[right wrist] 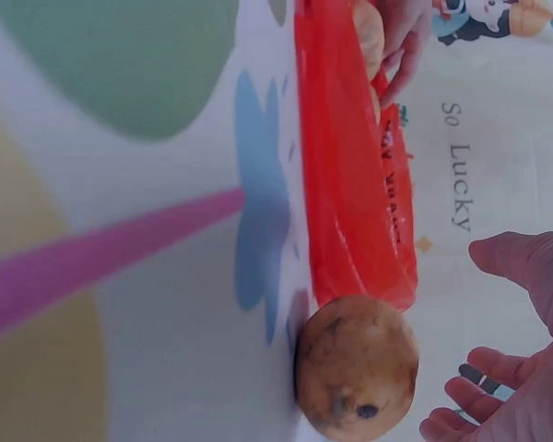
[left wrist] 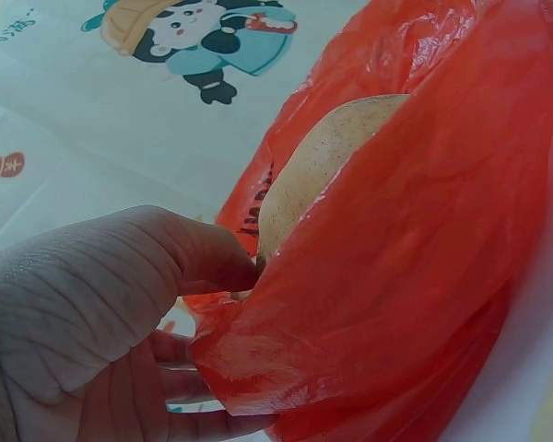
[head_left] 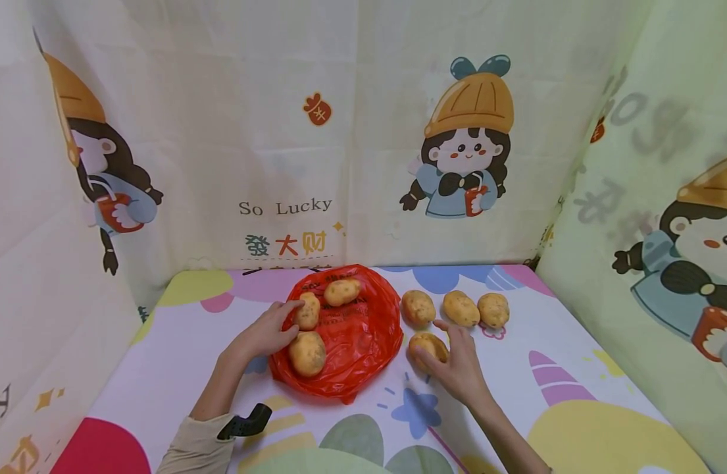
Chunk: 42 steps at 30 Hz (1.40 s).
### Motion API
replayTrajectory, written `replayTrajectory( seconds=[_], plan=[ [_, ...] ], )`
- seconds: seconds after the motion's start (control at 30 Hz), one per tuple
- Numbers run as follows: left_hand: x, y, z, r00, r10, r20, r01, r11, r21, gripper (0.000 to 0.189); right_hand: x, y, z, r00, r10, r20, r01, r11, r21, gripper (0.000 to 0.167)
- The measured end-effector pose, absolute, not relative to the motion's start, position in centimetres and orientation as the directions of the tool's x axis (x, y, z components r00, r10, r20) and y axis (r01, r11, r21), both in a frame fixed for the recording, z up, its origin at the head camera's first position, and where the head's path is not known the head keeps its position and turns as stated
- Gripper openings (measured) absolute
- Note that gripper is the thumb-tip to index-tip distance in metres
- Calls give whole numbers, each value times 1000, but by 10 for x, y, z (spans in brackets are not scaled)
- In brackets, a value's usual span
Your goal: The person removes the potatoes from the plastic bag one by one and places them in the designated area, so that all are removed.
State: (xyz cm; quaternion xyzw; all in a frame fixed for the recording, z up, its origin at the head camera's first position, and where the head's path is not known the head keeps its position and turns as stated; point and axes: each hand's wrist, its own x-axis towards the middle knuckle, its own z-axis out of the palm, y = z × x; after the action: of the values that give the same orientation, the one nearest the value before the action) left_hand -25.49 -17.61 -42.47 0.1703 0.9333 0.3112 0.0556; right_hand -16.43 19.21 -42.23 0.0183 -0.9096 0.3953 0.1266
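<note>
My left hand (head_left: 272, 329) reaches over the left rim of a red plastic bag (head_left: 354, 342), index finger and thumb on either side of a small potato (head_left: 307, 313). In the left wrist view the bag's side hides most of the fingertips. Close below the thumb lies a larger potato (head_left: 308, 354), and another potato (head_left: 342, 291) rests farther back in the bag. Right of the bag, my right hand (head_left: 458, 359) is spread around a potato (head_left: 424, 347) on the table. The right wrist view shows a gap between its fingers and this potato (right wrist: 358, 368).
Behind the right hand sit three more potatoes, one (head_left: 418, 308) close to the bag, one (head_left: 460, 309) in the middle and one (head_left: 494, 310) at the right. Printed cloth walls (head_left: 363, 164) enclose the patterned table (head_left: 505, 395) at the back and both sides.
</note>
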Motion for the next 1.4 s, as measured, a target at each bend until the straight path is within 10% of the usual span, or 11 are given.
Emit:
replayTrajectory(
  seconds=[1.4],
  plan=[
    [-256, -175, -423, -931, 365, 1, 293, 747, 597, 58, -189, 97, -406, -960, -166, 226, -280, 529, -801, 63]
  ],
)
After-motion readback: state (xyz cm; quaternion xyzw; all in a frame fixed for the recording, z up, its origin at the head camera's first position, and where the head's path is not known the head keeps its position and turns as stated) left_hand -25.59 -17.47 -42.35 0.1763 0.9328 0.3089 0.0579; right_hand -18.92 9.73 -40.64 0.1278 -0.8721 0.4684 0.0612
